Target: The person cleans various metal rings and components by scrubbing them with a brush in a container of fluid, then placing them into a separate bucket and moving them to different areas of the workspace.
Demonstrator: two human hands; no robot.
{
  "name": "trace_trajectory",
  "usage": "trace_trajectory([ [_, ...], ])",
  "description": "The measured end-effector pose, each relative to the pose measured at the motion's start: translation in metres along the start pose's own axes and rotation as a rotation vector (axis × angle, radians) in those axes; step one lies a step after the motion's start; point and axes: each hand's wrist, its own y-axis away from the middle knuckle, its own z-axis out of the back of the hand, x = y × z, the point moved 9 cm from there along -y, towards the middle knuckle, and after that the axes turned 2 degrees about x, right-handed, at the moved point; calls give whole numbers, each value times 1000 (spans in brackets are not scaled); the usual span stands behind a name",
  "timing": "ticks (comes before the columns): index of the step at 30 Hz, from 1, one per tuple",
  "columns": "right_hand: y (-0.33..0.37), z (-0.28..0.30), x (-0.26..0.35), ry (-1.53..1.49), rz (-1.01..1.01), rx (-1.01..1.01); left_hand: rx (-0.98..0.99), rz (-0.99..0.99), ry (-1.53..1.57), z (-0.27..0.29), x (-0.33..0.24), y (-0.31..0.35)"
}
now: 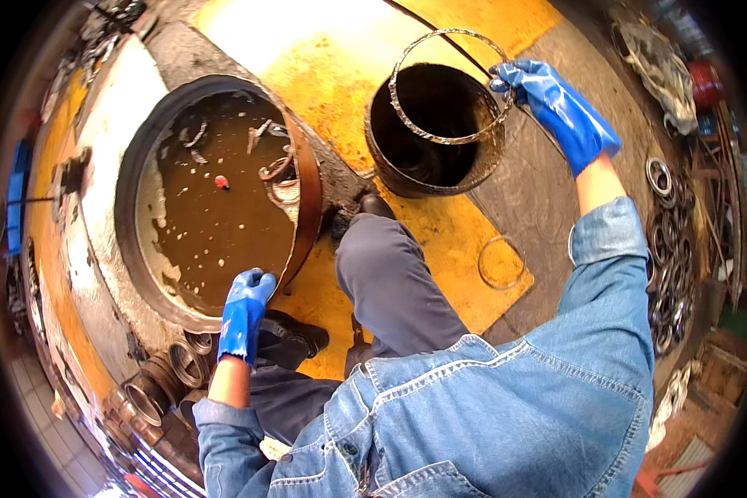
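Observation:
My right hand (548, 100), in a blue rubber glove, pinches the right side of a thin metal ring (441, 140). The ring looks wet and hangs over the mouth of a dark, grimy bucket (382, 170). My left hand (247, 309), also in a blue glove, is curled closed at the near rim of a wide round tub (126, 178); whether it grips the rim or something small is hidden. Murky brown liquid (224, 220) fills the tub, with curved metal pieces (280, 173) at its right side and a small red bit (222, 183) in the middle.
Another thin ring (482, 267) lies to the right of my knee, partly over the yellow floor sheet (448, 241). Metal rings (660, 178) are heaped at the far right. Rusty round parts (159, 383) stand beside the tub at lower left. My legs (398, 270) are between tub and bucket.

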Motion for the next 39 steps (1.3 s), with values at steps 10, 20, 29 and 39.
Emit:
trace_trajectory([
  [10,21,-207,94,-470,46,501,-180,-178,303,36,-17,44],
  [20,97,-461,168,-450,6,728,13,-186,1685,87,46,46],
  [29,118,-514,154,-319,21,858,-278,-255,1473,130,102,55],
  [39,43,-555,108,779,74,531,-485,-155,1163,164,86,70],
])
